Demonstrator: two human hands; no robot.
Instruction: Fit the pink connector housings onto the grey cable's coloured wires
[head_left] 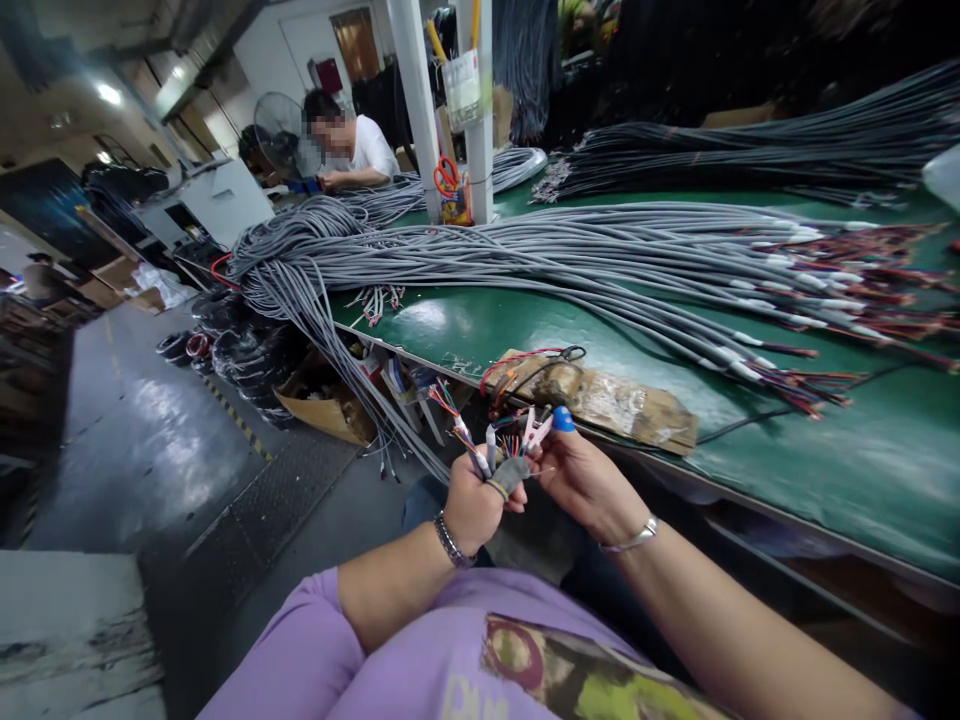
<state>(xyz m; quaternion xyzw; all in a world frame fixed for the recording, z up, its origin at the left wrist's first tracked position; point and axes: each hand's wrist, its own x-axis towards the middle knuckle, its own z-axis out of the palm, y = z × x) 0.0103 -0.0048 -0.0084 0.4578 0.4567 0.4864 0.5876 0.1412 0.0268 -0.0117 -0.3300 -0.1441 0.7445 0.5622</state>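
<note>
My left hand (472,505) is a closed fist around the ends of grey cables (480,462), whose coloured inner wires (444,400) fan out above it. A grey finger cot covers one fingertip. My right hand (581,475) is closed on small pink-handled pliers (534,430), with a blue cot on the thumb tip, and the tool's jaws point at the stripped wires. Both hands are held close together just in front of the green table's (825,470) edge.
A large bundle of grey cables (570,250) with stripped coloured ends lies across the green table. A taped brown pad (615,400) with red and black leads sits at the table edge. White posts (409,100), scissors, another person seated far left, and black coils on the floor.
</note>
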